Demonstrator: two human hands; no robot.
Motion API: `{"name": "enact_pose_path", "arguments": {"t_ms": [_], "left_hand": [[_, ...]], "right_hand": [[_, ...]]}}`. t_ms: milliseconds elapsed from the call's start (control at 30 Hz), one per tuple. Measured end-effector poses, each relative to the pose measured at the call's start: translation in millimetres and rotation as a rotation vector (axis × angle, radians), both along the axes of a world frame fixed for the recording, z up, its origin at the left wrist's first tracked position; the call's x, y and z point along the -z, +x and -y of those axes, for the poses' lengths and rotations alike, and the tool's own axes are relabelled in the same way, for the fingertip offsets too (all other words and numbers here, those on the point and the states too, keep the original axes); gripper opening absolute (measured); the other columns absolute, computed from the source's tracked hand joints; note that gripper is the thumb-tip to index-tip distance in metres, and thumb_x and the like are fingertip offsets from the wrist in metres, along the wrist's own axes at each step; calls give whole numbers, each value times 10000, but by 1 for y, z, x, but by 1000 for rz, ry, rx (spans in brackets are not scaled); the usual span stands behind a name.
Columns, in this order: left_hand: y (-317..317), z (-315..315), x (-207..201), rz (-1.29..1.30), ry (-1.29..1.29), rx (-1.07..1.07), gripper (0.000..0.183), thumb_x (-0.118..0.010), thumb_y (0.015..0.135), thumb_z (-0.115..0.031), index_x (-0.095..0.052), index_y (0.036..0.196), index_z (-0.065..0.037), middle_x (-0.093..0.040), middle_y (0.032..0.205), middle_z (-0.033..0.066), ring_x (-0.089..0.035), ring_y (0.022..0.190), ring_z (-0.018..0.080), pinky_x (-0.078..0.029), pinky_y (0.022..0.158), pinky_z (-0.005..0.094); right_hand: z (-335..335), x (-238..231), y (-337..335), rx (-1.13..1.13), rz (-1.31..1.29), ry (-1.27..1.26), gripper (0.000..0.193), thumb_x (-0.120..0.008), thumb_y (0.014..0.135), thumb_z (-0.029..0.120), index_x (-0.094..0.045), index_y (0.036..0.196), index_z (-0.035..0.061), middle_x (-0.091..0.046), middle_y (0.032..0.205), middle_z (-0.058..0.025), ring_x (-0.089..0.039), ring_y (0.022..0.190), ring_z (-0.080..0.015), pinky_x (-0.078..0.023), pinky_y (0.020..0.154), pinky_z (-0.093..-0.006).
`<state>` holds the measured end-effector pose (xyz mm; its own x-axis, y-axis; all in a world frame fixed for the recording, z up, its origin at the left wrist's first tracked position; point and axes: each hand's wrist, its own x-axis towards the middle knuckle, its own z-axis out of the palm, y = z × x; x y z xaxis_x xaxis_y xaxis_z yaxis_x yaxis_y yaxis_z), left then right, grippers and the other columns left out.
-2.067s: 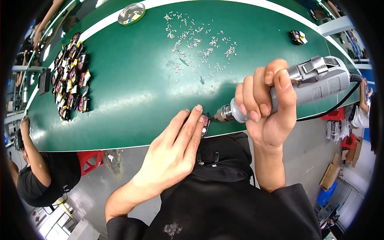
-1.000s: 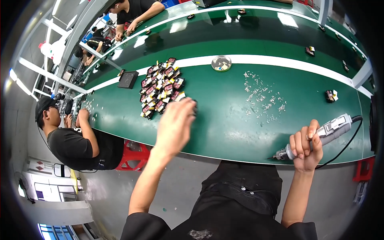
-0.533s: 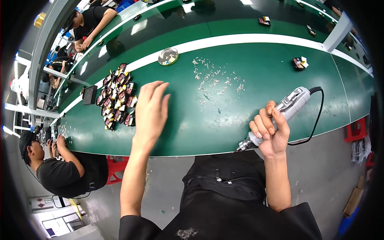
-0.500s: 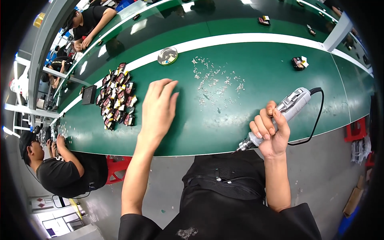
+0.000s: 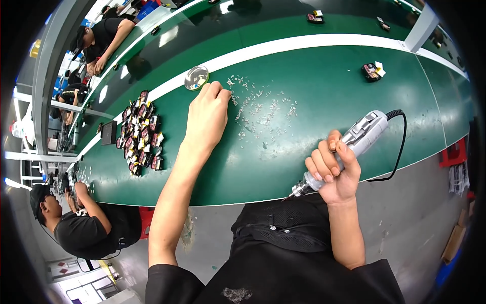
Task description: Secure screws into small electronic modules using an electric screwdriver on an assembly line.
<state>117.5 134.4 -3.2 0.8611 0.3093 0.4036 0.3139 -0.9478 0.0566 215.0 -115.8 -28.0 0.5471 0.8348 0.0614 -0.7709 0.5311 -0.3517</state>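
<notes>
My left hand (image 5: 208, 115) reaches far across the green table (image 5: 324, 76), fingers curled down at the near edge of a scatter of small silver screws (image 5: 263, 109). Whether it has pinched a screw is hidden by the fingers. A small round metal dish (image 5: 196, 77) lies just left of the fingertips. My right hand (image 5: 335, 171) grips a grey electric screwdriver (image 5: 349, 147) at the table's front edge, tip pointing down-left, its black cable (image 5: 400, 147) looping right.
A pile of small dark and red parts (image 5: 142, 133) lies left of my arm, a dark flat block (image 5: 109, 133) beyond it. More small parts (image 5: 373, 71) sit at the far right. A seated person (image 5: 83, 228) works at lower left; others (image 5: 101, 40) sit along the far benches.
My left hand left the part by the screwdriver tip, swung to the parts pile, then moved right to the screws. My right hand drew the screwdriver back to the table edge.
</notes>
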Motion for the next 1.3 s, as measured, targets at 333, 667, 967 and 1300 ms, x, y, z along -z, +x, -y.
{"name": "enact_pose_path", "arguments": {"t_ms": [333, 667, 967, 1300], "left_hand": [[-5, -1, 1, 154, -140, -17, 69, -580, 828, -11, -522, 859, 12, -577, 776, 160, -594, 684, 302, -475, 644, 366], [-77, 55, -1, 299, -306, 13, 120, -655, 762, 73, -627, 862, 14, -636, 784, 113, -612, 678, 259, -486, 612, 331], [-104, 148, -1, 664, -1596, 56, 110, -576, 904, -23, -598, 845, 68, -625, 786, 126, -589, 659, 139, -487, 603, 244], [-97, 167, 5, 779, -1844, 199, 196, -515, 955, -104, -559, 857, 59, -591, 790, 136, -565, 665, 151, -482, 594, 268]], "right_hand": [[1, -1, 1, 1, 31, 27, 130, -479, 931, 178, -535, 898, 66, -367, 521, 27, -361, 428, -85, -355, 499, -264], [2, -2, -2, 28, 36, 1, 123, -471, 944, 181, -493, 887, 75, -366, 517, 41, -363, 433, -67, -358, 499, -252], [-10, -56, -28, 158, 62, 121, 159, -452, 966, 206, -509, 916, 65, -369, 528, 30, -367, 440, -75, -356, 516, -253], [-10, -63, -40, 219, 152, 122, 173, -440, 977, 208, -505, 940, 51, -369, 545, 29, -366, 453, -72, -353, 527, -253]]}}
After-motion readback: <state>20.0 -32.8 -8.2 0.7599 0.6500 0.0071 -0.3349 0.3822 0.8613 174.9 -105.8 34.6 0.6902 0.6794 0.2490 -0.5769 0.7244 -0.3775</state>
